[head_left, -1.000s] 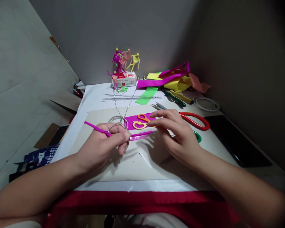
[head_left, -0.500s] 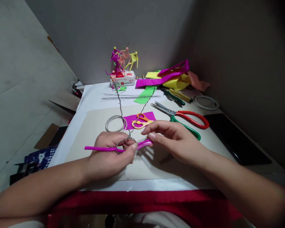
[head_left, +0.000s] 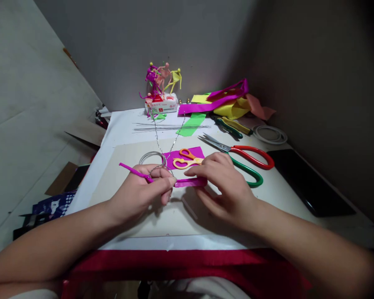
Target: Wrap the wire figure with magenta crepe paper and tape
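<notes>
Red fabric [head_left: 187,261] edges the near side of the white-covered table [head_left: 143,244] at six o'clock, and a beige flat board [head_left: 180,226] lies beyond it, under both hands. Above the board, the left hand [head_left: 132,195] has its grip closed, thumb against fingers, on a narrow folded magenta strip [head_left: 190,182] and the twisted silver wire [head_left: 157,140] that crosses it. The right hand's [head_left: 229,187] fingers curve at the strip's three o'clock end, touching it; how firmly they press cannot be told. If that end were pulled harder than the left pinch holds, the strip could slide off the wire, crease or tear. Two long wire legs reach toward twelve o'clock, over the grey wire coil [head_left: 151,153] and beside the small orange-handled scissors [head_left: 195,159] on a magenta sheet [head_left: 198,151]; a lift or turn could snag them there. Big scissors with red and green handles [head_left: 251,153] lie open-bladed at two o'clock, close to the right knuckles, so a sideways sweep might nudge them. Farther on, loose thin straight wires [head_left: 143,128] could catch the leg tips, and a white-and-red box [head_left: 170,106] carries small coloured figures [head_left: 165,77] that a bump could topple.
</notes>
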`<state>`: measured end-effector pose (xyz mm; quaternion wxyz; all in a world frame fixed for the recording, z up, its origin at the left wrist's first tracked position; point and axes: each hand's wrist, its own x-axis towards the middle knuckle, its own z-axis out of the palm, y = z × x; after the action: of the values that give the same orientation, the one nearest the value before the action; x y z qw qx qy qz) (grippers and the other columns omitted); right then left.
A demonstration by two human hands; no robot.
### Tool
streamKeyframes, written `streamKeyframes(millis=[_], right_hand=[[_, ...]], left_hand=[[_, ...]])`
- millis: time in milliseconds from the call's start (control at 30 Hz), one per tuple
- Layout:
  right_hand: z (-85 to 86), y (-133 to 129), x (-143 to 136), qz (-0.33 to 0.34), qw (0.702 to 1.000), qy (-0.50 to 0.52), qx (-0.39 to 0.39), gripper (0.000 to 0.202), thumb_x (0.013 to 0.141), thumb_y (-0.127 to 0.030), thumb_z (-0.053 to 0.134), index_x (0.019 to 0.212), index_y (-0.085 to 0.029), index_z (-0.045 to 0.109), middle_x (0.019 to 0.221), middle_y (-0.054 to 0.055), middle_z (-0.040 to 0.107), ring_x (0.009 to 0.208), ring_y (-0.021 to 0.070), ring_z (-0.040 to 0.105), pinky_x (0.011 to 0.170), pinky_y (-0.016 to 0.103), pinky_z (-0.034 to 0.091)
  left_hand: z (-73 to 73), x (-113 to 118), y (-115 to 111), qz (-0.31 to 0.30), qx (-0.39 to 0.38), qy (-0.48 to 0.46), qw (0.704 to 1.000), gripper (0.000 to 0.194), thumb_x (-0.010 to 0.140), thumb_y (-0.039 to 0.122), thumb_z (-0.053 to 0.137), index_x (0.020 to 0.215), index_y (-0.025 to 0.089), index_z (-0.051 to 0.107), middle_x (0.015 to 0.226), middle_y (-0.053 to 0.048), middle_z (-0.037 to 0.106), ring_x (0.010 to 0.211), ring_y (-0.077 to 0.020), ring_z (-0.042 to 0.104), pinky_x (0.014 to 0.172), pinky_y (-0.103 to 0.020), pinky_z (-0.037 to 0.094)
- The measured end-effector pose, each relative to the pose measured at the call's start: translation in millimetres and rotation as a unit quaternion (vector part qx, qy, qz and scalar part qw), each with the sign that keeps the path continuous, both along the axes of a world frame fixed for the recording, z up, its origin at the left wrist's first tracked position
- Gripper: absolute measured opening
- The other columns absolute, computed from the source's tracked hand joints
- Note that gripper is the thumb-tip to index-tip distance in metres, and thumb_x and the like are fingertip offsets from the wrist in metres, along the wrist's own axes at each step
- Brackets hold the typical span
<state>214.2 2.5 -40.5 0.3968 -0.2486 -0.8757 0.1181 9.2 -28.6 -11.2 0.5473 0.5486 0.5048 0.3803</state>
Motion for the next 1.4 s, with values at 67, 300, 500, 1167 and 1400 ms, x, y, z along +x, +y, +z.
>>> streamKeyframes(millis=[67,300,500,1167,1400], right_hand=[[-0.6,0,0,-0.019,1.0,0.005,0.007,0.035,0.073,-0.005,0.054,0.105,-0.017,0.056,0.08,0.004,0.06,0.078,0.0198,0.045,0.076,0.038,0.035],[-2.6,1,-3,-0.039,0.998,0.015,0.052,0.02,0.082,-0.008,0.051,0.098,-0.018,0.057,0.079,0.004,0.06,0.078,0.0191,0.045,0.077,0.038,0.035],[-3.2,2,-2,-0.041,0.997,0.019,0.066,0.017,0.086,-0.013,0.05,0.1,-0.02,0.057,0.08,0.005,0.059,0.078,0.0192,0.046,0.076,0.038,0.034],[9.6,1,-5,0.061,0.831,0.203,-0.515,0.014,0.081,-0.028,0.062,0.074,-0.017,0.057,0.07,-0.002,0.054,0.064,0.01,0.047,0.061,0.023,0.038],[7.3,10,-3,0.077,0.732,0.232,-0.636,0.013,0.072,-0.025,0.066,0.065,-0.015,0.061,0.064,0.0,0.054,0.06,0.0104,0.047,0.059,0.024,0.038]], left_hand=[[-0.9,0,0,0.004,-0.013,-0.029,1.0,0.026,0.082,0.019,0.059,0.056,0.017,0.06,0.045,0.004,0.055,0.052,-0.0099,0.051,0.058,-0.022,0.041],[0.4,5,1,0.025,-0.047,-0.08,0.995,0.025,0.079,0.014,0.059,0.054,0.016,0.058,0.041,0.004,0.053,0.049,-0.0099,0.051,0.056,-0.023,0.04],[1.8,6,1,0.025,-0.06,-0.103,0.993,0.022,0.077,0.016,0.06,0.055,0.017,0.058,0.039,0.004,0.051,0.048,-0.0101,0.05,0.055,-0.023,0.041],[5.8,2,-5,-0.049,0.123,0.134,0.982,0.03,0.087,0.02,0.054,0.057,0.017,0.059,0.058,0.001,0.061,0.058,-0.0105,0.056,0.06,-0.021,0.043],[7.2,3,-8,-0.053,0.222,0.266,0.937,0.027,0.084,0.019,0.056,0.058,0.019,0.063,0.06,0.0,0.064,0.059,-0.0131,0.06,0.062,-0.023,0.044]])
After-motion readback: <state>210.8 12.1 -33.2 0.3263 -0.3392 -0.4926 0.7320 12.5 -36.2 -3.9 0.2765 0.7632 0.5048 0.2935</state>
